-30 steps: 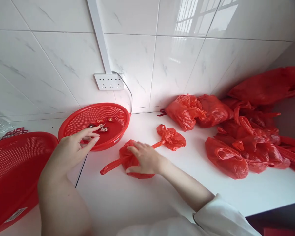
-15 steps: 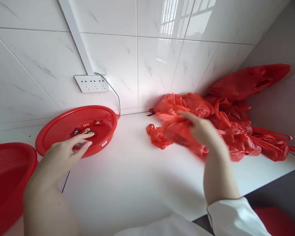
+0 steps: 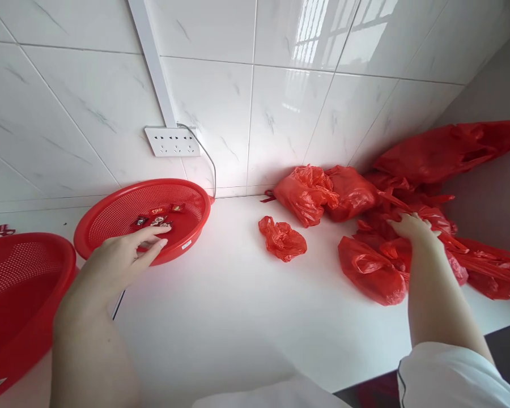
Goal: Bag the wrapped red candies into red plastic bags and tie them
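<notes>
My left hand (image 3: 123,255) hovers at the front rim of a red perforated plastic basket (image 3: 191,190), thumb and fingers apart, nothing between them. Several small wrapped snack packets (image 3: 158,212) lie inside that basket, just beyond my fingertips. Over to the right, my right hand (image 3: 414,228) reaches into a heap of red plastic bags, its fingers curled into the thin plastic of a bag (image 3: 393,241); the fingertips are partly hidden. A filled red bag (image 3: 372,272) lies in front of that hand. One small crumpled red bag (image 3: 284,241) sits alone mid-counter.
A second red basket (image 3: 29,243) stands at the left edge. Other filled red bags (image 3: 304,195) rest against the tiled wall, and a larger one (image 3: 442,150) leans in the right corner. A power strip (image 3: 174,141) with a grey cable is on the wall above the white counter (image 3: 221,317).
My right hand has carried a red bag rightward from mid-counter to the heap. The left hand stays by the basket. The view has shifted slightly right-to-left, so things sit further right.
</notes>
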`<control>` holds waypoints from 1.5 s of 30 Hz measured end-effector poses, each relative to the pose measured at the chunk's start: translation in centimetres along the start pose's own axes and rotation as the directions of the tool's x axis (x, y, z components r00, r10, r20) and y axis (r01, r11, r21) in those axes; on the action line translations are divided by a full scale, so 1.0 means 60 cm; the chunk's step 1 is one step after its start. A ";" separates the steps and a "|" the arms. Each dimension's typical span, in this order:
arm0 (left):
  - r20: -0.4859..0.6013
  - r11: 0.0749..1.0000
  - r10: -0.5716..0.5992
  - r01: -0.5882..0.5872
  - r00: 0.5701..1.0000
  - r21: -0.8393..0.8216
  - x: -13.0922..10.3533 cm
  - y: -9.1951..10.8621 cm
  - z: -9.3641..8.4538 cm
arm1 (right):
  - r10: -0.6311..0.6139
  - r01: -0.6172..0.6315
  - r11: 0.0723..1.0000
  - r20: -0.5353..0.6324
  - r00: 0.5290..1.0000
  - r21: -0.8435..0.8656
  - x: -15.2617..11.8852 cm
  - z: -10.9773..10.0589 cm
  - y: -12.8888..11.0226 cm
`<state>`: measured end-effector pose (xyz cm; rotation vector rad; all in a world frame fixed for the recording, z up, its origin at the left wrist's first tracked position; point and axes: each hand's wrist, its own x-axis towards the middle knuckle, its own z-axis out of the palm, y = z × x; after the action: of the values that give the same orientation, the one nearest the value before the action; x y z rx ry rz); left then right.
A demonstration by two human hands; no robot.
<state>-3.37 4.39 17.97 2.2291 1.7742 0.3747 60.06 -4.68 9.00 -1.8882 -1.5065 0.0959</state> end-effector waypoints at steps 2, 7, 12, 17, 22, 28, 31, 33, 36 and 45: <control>0.014 1.000 0.003 -0.003 1.000 0.010 0.005 -0.004 0.008 | 0.185 -0.205 0.946 -0.102 0.977 -0.251 -0.004 0.040 -0.050; 0.032 0.998 0.055 -0.055 0.998 -0.005 0.013 -0.004 0.024 | 0.009 0.045 0.990 0.375 0.927 -0.137 -0.027 0.184 -0.201; 0.046 0.993 0.120 -0.119 0.992 -0.014 0.004 0.007 0.027 | -0.065 0.139 0.987 0.601 0.797 -0.078 -0.054 0.312 -0.314; 0.011 0.978 0.182 -0.180 0.983 -0.104 -0.001 0.030 0.045 | -0.215 0.189 0.976 0.639 0.738 0.110 -0.045 0.307 -0.419; -0.091 0.799 0.260 -0.267 0.961 -0.539 0.006 0.074 0.085 | -0.568 0.096 0.623 0.364 0.738 0.776 -0.043 0.268 -0.522; 0.003 0.322 0.244 -0.078 0.970 -0.944 0.014 0.085 0.120 | -0.636 -0.153 0.265 0.291 0.714 0.952 -0.058 0.316 -0.546; 0.039 0.287 0.137 -0.002 0.990 -0.958 0.018 0.073 0.117 | -0.550 -0.260 0.229 0.345 0.761 0.938 -0.056 0.323 -0.534; 0.012 0.282 0.137 -0.027 0.991 -0.959 0.021 0.062 0.107 | -0.415 -0.304 0.171 0.348 0.840 0.937 -0.048 0.314 -0.524; 0.040 0.290 0.246 -0.034 0.968 -0.956 0.026 0.048 0.086 | -0.227 -0.252 0.049 0.256 0.940 0.967 -0.030 0.291 -0.506; 0.087 0.738 0.214 -0.103 0.973 -0.667 0.012 0.045 0.048 | -0.252 -0.177 0.340 0.271 0.929 0.924 -0.032 0.234 -0.455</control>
<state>0.31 4.39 16.28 1.8186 1.1138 0.7118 30.33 2.18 13.14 -0.8321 -1.2239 1.1441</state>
